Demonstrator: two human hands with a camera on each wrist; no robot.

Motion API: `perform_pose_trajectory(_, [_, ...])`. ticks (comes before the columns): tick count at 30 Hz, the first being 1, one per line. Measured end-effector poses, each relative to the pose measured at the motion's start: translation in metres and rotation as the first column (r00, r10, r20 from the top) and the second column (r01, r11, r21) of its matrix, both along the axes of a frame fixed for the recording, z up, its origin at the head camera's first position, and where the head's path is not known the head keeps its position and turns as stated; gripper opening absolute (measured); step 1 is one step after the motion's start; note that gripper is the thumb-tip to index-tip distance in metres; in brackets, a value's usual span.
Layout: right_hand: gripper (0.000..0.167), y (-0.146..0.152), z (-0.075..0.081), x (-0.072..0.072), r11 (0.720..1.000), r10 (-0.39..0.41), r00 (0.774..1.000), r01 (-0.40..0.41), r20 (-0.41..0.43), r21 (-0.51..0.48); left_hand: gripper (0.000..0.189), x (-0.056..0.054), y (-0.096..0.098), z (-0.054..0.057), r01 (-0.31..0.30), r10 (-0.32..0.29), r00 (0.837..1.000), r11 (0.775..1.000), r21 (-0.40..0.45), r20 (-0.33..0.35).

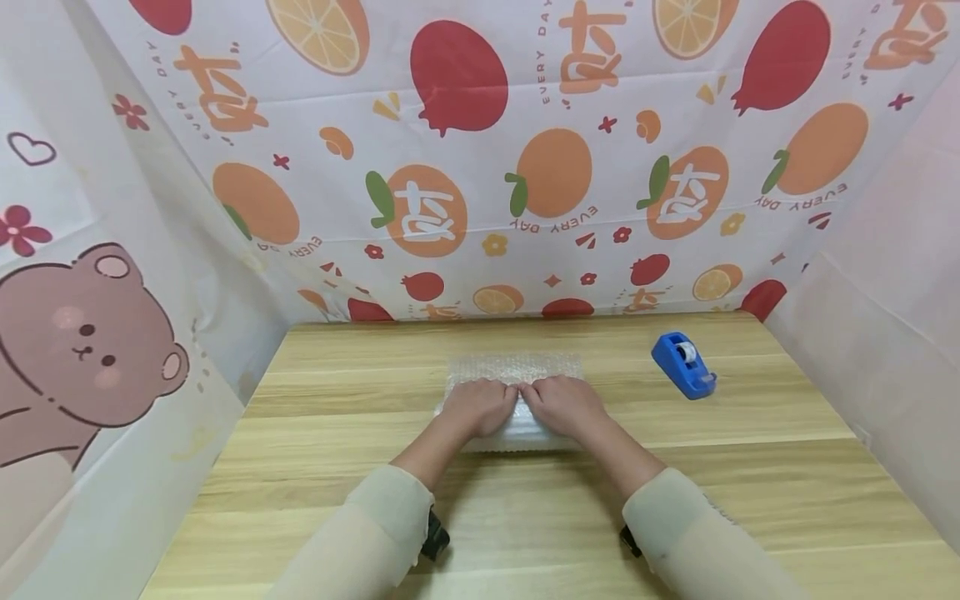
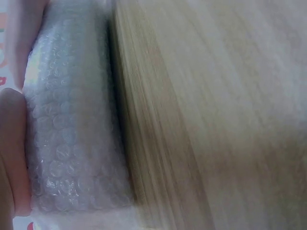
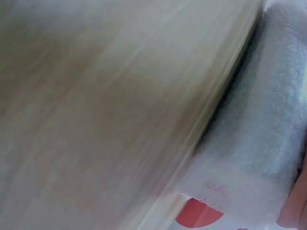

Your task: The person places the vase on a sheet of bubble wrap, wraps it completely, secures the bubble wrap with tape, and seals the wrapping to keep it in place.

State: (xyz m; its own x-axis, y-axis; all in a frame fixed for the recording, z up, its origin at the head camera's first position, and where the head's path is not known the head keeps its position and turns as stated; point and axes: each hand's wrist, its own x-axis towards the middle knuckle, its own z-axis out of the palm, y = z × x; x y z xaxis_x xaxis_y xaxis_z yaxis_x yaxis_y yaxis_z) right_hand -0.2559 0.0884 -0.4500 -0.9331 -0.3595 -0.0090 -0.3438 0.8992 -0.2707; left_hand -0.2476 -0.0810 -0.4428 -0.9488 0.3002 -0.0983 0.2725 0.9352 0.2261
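Observation:
A bundle of clear bubble wrap lies crosswise on the wooden table, rolled at its near side with a flat sheet stretching behind it. From above, my left hand grips the left part of the roll. My right hand grips it just to the right, and the two thumbs meet near the middle. In the left wrist view, the bubble wrap looks thick and rounded, with fingers along its far side. The right wrist view shows the other end of the bubble wrap. Whatever may be inside it cannot be made out.
A blue tape dispenser with a roll of tape stands at the table's back right. The wood-grain table meets a fruit-printed cloth at the back. Another cloth with a bear print hangs on the left.

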Motion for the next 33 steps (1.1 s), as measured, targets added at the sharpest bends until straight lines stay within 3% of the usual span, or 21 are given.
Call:
perform_pose_trajectory(16, [0.048,-0.005,0.005,-0.009,1.000,0.015,0.995,-0.016,0.096,0.015,0.058,-0.009,-0.004,0.000,-0.060,0.050,0.993,0.994,0.091,0.106])
perform_pose_trajectory(25, [0.047,-0.004,0.008,-0.013,1.000,0.009,0.994,-0.007,0.112,-0.018,0.057,-0.014,-0.004,0.002,-0.037,0.026,0.993,0.995,0.092,0.118])
perform_pose_trajectory(33, [0.046,-0.002,0.009,-0.019,1.000,0.009,0.985,-0.008,0.173,-0.008,0.059,-0.019,-0.003,0.002,-0.054,0.036,0.984,0.993,0.101,0.174])
